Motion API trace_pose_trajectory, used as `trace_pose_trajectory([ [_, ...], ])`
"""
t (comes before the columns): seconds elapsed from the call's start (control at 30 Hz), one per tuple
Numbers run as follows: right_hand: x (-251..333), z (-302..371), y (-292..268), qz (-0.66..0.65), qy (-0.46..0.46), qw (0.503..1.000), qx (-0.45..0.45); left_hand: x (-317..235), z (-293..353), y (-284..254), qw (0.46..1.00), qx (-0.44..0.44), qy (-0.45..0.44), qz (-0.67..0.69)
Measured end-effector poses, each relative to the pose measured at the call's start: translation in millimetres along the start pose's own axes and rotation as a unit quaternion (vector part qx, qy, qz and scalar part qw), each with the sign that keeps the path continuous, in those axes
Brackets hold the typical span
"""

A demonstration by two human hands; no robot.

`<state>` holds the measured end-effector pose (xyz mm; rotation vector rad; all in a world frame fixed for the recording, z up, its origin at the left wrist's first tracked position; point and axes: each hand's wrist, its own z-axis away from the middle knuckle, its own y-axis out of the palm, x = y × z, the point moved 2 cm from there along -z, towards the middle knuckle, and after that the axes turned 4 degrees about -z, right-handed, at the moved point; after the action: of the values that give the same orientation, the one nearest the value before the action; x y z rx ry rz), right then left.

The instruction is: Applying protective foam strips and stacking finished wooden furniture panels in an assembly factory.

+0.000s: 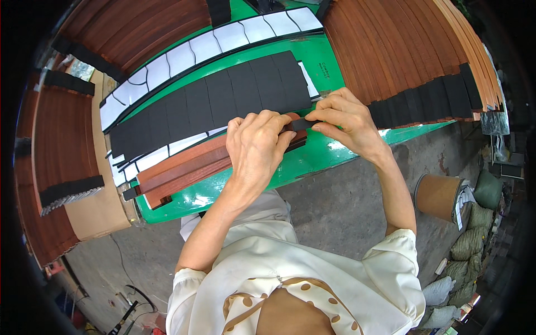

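Reddish-brown wood-grain strips [187, 167] lie along the near edge of the green table [329, 142]. My left hand [251, 142] is closed round the right end of the top strip, its thumb and fingertips by a small black adhesive piece [304, 124]. Between thumb and fingertips, my right hand [346, 120] pinches the outer end of that black piece, just beyond the strip's end. Another black tab [130, 194] shows at the strip's left end. Just behind the strips is a sheet of black pads [212, 95], cut into several narrow pieces, over white backing.
A row of white-backed pieces [218, 47] lies farther back. Stacked brown slats with black ends stand at the far left [139, 28], left [64, 134] and right [396, 50]. On the grey floor [335, 195], a brown drum [438, 196] and filled sacks [466, 243] sit at right.
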<state>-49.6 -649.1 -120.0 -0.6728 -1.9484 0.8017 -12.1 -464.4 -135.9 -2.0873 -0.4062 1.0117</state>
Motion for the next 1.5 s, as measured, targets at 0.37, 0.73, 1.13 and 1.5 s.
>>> trace_pose_trajectory([
  [0.37, -2.8, -4.0, -0.9, 0.035, -0.014, 0.999, 0.011, -0.5, 0.2, 0.1, 1.0, -0.005, 0.009, -0.003],
  [0.73, -6.7, -5.6, -0.7, 0.019, -0.011, 0.999, 0.027, 0.8, 1.2, 1.0, 1.0, -0.016, 0.015, 0.021],
  [1.13, -9.4, -8.1, -1.1, 0.023, -0.027, 0.999, 0.027, -0.3, 1.2, 3.5, 0.999, -0.028, 0.031, 0.014],
  [1.5, -10.2, -5.4, -0.3, 0.002, -0.015, 0.999, 0.03, -1.1, 1.3, 2.3, 0.999, -0.033, 0.038, 0.014],
])
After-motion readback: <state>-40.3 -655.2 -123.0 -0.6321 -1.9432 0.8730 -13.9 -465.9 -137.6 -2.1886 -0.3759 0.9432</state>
